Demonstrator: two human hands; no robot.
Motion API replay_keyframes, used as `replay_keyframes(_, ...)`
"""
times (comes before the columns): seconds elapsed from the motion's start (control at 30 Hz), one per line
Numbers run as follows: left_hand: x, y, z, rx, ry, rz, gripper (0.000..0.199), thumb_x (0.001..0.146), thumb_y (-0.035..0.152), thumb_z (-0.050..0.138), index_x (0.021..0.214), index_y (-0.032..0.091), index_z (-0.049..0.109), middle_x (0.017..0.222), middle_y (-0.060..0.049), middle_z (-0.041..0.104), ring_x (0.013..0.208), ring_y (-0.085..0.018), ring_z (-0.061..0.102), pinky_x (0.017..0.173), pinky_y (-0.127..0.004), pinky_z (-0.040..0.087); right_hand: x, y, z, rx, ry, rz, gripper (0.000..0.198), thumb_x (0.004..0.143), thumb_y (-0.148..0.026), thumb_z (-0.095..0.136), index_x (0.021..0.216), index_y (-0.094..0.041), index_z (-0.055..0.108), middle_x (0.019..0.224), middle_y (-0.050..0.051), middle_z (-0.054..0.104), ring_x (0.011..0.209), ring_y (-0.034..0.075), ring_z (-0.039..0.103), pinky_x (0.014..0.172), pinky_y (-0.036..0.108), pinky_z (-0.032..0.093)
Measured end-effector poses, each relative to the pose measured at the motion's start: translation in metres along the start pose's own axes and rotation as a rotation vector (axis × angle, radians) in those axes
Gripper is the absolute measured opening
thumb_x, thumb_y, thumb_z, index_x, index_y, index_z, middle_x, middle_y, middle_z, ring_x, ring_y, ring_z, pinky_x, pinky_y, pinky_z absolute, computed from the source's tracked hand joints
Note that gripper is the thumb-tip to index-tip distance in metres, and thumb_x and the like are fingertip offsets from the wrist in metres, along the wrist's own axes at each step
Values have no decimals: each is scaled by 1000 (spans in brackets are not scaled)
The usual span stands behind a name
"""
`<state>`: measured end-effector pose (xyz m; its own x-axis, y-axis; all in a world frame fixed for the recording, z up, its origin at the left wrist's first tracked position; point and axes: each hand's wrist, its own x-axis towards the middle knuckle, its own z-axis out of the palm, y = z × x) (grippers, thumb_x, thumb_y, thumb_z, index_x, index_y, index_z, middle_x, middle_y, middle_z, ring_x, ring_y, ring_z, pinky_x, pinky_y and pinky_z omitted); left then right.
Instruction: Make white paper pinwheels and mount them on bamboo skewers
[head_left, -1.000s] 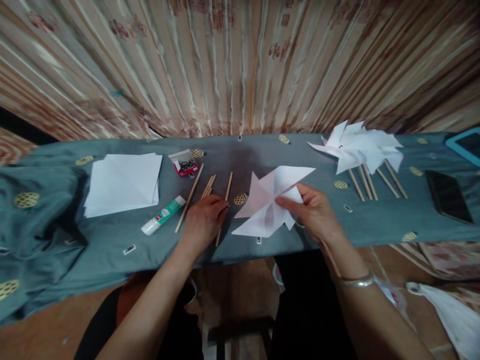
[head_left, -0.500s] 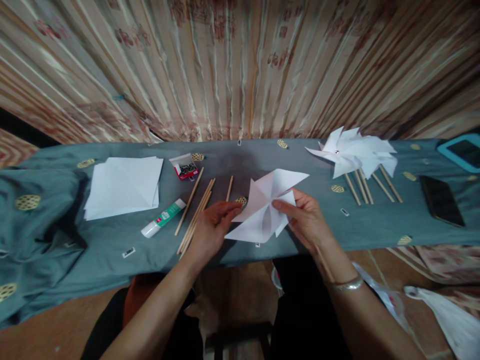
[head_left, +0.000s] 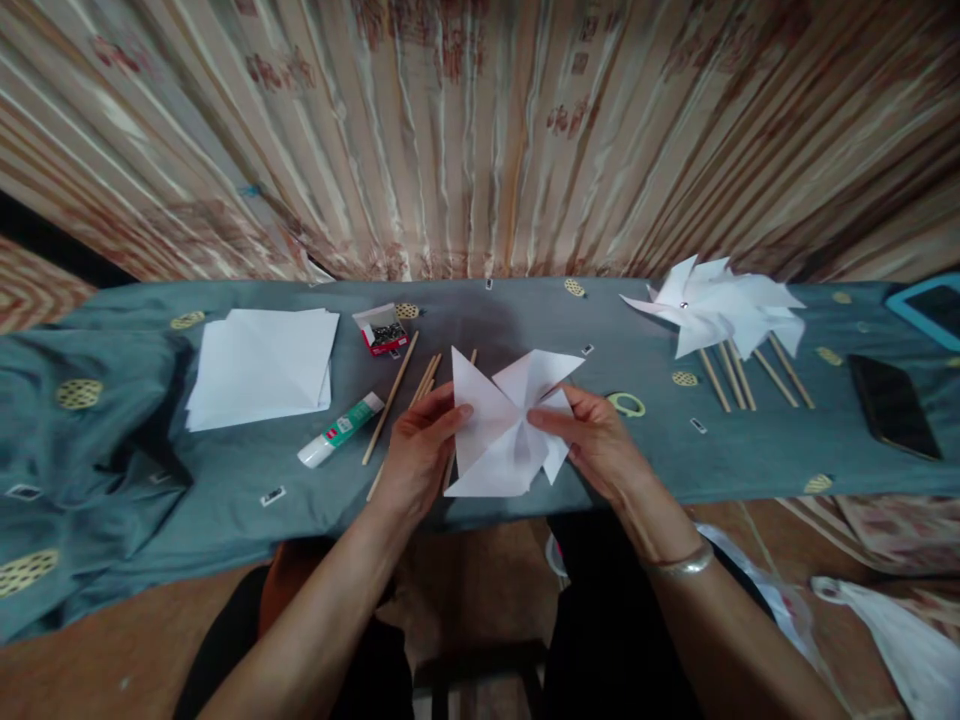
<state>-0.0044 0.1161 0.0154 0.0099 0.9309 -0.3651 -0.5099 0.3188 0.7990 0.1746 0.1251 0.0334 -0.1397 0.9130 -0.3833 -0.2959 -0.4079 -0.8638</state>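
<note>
White paper pinwheel (head_left: 504,432), blades folded to the centre, no stick on it, held over the surface's (head_left: 225,470) near edge, approx. mid-width. Left hand (head_left: 416,448) pinches its left blade; right hand (head_left: 592,440) pinches the centre & right blade. Loose sticks (head_left: 390,398): maybe 4-5, partly hidden. 1 glue stick (head_left: 341,430), 1 pin box (head_left: 382,328), 1 paper stack (head_left: 262,365), finished pinwheels (head_left: 712,300) far right. Bare cloth right of right hand.

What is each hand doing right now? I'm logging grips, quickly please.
Left hand: closed on the paper pinwheel, at its left edge.
Right hand: closed on the same pinwheel, fingers at its centre.
</note>
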Motion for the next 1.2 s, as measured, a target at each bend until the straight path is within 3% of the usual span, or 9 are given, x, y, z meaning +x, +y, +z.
replay_keyframes(0.2,1,2,-11,343,74,326,18,69,22,76,86,18,75,97,-3,74,92,-18,68,86,-33,54,3,8,0,-32,26,7,28,56,-27,83,81,-21,72,75,-1,75,61,15,65,62,28,53)
replay_keyframes(0.4,0,7,-21,931,-84,715,19,86,27,62,100,23,74,117,-6,70,109,-21,65,97,-39,52,5,12,2,-146,70,-50,29,55,-30,82,81,-21,72,77,-1,74,59,14,62,58,27,51)
replay_keyframes(0.63,-6,9,-25,1267,-232,986,24,91,18,54,110,20,69,125,-11,65,110,-18,65,94,-33,54,4,9,3,-125,35,-27,32,53,-28,83,81,-19,71,73,-1,72,57,13,60,54,26,48)
replay_keyframes(0.97,-1,1,-32,1409,-222,1103,27,92,15,49,114,19,64,122,-11,66,108,-19,66,90,-31,57,2,10,1,-134,18,-9,26,56,-28,81,79,-21,70,66,-3,69,53,12,57,50,26,45)
replay_keyframes(1.2,-1,-2,-34,1481,-252,1067,30,93,18,49,120,22,59,128,-10,62,107,-19,66,90,-30,56,1,11,2,-137,33,17,27,56,-29,81,79,-20,70,69,-2,71,53,11,58,50,24,46)
